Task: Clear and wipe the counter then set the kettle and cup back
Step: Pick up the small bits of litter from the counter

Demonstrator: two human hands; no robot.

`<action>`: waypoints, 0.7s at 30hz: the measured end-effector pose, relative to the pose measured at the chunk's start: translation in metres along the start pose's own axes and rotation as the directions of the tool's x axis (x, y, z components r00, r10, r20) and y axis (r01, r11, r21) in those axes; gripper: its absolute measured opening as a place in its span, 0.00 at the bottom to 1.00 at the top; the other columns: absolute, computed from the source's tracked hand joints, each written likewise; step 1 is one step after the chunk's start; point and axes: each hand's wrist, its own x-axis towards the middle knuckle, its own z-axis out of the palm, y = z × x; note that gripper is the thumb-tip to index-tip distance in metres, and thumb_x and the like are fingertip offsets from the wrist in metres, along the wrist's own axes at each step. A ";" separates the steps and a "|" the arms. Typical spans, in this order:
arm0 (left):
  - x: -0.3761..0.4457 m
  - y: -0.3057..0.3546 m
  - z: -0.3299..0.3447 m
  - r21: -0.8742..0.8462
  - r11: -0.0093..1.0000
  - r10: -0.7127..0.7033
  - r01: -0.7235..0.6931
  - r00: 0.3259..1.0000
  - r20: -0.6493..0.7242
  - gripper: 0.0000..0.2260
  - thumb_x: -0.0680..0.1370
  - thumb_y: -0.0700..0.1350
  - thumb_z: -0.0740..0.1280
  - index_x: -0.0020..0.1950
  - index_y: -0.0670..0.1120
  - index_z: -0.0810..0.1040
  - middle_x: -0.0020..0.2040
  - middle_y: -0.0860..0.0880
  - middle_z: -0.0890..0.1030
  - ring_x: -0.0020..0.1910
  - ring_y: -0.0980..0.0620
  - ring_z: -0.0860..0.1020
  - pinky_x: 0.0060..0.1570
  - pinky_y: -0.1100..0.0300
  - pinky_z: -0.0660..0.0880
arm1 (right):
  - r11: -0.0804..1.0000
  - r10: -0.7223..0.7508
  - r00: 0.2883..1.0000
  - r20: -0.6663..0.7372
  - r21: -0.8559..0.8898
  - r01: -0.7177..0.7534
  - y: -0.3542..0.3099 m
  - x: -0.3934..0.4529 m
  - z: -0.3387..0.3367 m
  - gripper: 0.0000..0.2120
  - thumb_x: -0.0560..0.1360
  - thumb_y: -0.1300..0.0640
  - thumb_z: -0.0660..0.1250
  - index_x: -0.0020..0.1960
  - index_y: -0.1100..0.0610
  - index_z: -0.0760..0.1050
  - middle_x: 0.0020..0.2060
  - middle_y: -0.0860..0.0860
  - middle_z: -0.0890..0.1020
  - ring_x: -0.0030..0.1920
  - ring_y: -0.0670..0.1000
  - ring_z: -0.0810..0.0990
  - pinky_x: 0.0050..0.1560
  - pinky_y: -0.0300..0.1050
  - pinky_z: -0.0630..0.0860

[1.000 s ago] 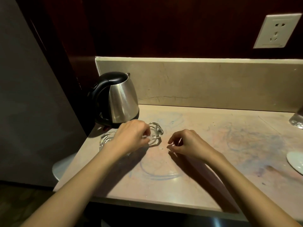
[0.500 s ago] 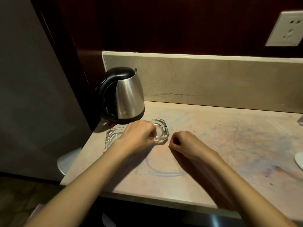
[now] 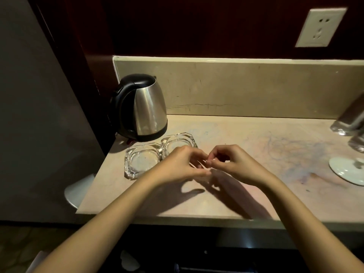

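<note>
A steel kettle (image 3: 146, 109) with a black handle and lid stands at the counter's back left corner. Two clear glass ashtrays sit side by side in front of it, one (image 3: 140, 161) nearer the left edge and one (image 3: 178, 141) behind my left hand. Both hands meet fingertip to fingertip over the stained counter (image 3: 266, 154). My left hand (image 3: 181, 166) stretches its fingers and thumb towards the right hand. The curled fingers of my right hand (image 3: 226, 164) pinch a small thin pale scrap (image 3: 198, 165). I cannot tell what the scrap is. No cup shows.
A white lid (image 3: 346, 171) lies at the right edge, with clear glass items (image 3: 348, 123) behind it. Blue and pink smears cover the counter's middle and right. A wall socket (image 3: 321, 26) sits above the backsplash. A dark panel borders the counter on the left.
My left hand let go of the right ashtray and moved right. My right hand rose a little to meet it, so both hands now touch at the fingertips.
</note>
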 end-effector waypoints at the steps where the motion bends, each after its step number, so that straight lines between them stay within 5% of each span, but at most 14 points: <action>1: -0.005 0.000 0.002 -0.079 0.997 -0.018 0.017 1.000 -0.014 0.09 0.71 0.39 0.73 0.50 0.45 0.83 0.41 0.46 0.84 0.39 0.55 0.81 0.41 0.53 0.81 | 1.000 -0.002 1.000 -0.009 0.026 0.002 -0.004 -0.005 0.004 0.03 0.74 0.60 0.70 0.41 0.57 0.80 0.32 0.50 0.79 0.34 0.45 0.74 0.38 0.42 0.70; 7: -0.038 -0.019 0.006 -0.100 0.992 -0.076 0.077 0.997 0.011 0.05 0.72 0.38 0.73 0.46 0.43 0.85 0.39 0.44 0.85 0.40 0.47 0.84 0.45 0.48 0.80 | 0.992 0.053 0.999 -0.008 0.115 -0.052 -0.011 -0.031 0.037 0.03 0.72 0.62 0.72 0.45 0.60 0.80 0.36 0.53 0.84 0.38 0.49 0.83 0.43 0.45 0.78; 12: -0.080 -0.026 0.007 -0.129 0.986 -0.108 0.108 0.994 0.006 0.04 0.73 0.40 0.73 0.47 0.42 0.84 0.40 0.44 0.85 0.40 0.51 0.84 0.47 0.51 0.80 | 0.971 0.139 0.989 0.053 0.189 -0.147 -0.021 -0.049 0.069 0.07 0.73 0.64 0.71 0.48 0.58 0.75 0.37 0.53 0.82 0.32 0.49 0.80 0.30 0.39 0.73; 21: -0.183 -0.057 0.030 -0.171 0.960 -0.235 0.222 0.971 -0.055 0.04 0.73 0.37 0.71 0.47 0.43 0.83 0.41 0.40 0.85 0.40 0.49 0.84 0.48 0.54 0.79 | 0.947 0.038 0.975 0.218 0.304 -0.105 -0.032 -0.082 0.150 0.05 0.72 0.63 0.72 0.48 0.58 0.80 0.39 0.56 0.85 0.39 0.53 0.84 0.41 0.43 0.80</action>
